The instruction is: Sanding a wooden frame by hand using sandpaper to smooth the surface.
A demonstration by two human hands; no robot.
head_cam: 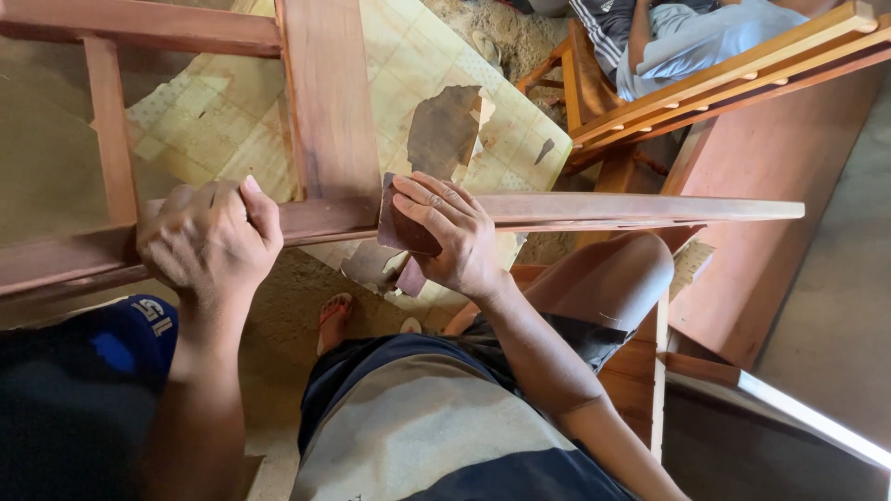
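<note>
Our right hand (pixel 445 232) presses worn sandpaper (pixel 404 232) on the smooth reddish wooden rail (pixel 603 209); our left hand (pixel 209 237) keeps a closed grip around the rail, whose far end stands free.

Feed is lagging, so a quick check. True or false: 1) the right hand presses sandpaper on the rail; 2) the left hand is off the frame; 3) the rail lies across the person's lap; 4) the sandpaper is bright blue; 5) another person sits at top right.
1) True: the right hand presses the sandpaper against the rail.
2) False: the left hand grips the frame at its rail.
3) True: the rail runs across, above the raised knee.
4) False: it is reddish brown.
5) True: a seated person shows partly there, behind a wooden rack.
</note>
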